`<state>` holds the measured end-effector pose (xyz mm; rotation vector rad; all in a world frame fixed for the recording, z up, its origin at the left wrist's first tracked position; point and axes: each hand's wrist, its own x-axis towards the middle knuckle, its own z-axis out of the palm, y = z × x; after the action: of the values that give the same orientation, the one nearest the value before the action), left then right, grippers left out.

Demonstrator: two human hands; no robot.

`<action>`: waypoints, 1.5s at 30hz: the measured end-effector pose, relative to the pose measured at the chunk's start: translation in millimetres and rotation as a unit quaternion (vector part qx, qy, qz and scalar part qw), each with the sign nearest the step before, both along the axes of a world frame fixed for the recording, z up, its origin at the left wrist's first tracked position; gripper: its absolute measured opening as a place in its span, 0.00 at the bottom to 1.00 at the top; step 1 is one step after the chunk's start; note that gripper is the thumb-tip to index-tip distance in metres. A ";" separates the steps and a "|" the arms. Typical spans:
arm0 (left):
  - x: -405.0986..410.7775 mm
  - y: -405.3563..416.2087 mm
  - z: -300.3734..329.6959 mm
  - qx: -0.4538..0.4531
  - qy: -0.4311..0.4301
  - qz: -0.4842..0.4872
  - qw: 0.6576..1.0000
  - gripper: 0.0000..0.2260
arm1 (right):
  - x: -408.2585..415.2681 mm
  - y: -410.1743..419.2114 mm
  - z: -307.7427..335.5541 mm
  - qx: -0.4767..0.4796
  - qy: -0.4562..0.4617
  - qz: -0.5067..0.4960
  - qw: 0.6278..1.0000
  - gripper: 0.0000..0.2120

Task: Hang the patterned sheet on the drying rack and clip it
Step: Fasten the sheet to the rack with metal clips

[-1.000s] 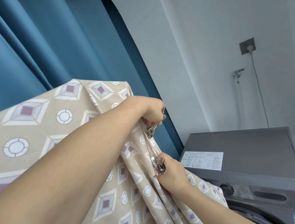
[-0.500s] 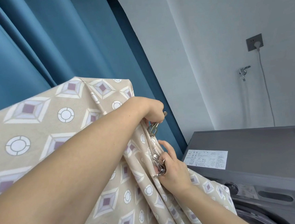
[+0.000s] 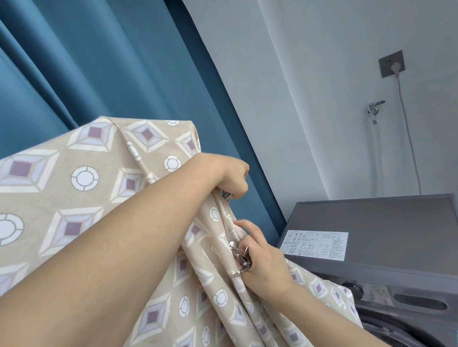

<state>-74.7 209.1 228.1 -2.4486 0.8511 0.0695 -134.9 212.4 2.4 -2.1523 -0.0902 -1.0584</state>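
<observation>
The beige patterned sheet (image 3: pixel 67 204) with diamonds and circles hangs over a rack that is hidden under it. Its right edge is gathered into a bunched fold (image 3: pixel 221 229). My left hand (image 3: pixel 229 174) reaches across the sheet and grips an upper metal clip (image 3: pixel 226 196) at the top of that fold; the clip is mostly hidden by my fingers. Lower down, my right hand (image 3: pixel 266 264) holds a second metal clip (image 3: pixel 240 258) against the fold, with the index finger stretched up onto the fabric.
A blue curtain (image 3: pixel 88 61) hangs right behind the sheet. A grey washing machine (image 3: pixel 388 237) stands at the lower right, close to my right arm. On the pale wall are a tap (image 3: pixel 374 109) and a socket (image 3: pixel 391 63) with a cord.
My right hand loosened its tight grip on the lower clip and its index finger stretched up the fold. The upper clip slid further under my left fingers.
</observation>
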 end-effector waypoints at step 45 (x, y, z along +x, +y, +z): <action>-62.0 88.7 164.0 -0.582 0.000 -0.059 0.811 0.13 | 11.9 -36.6 213.3 0.413 -0.088 0.269 0.866 0.15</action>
<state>-136.7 297.8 392.1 -3.4699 1.2858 -0.7070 -122.9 175.8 215.7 -1.1471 -0.2554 -0.7526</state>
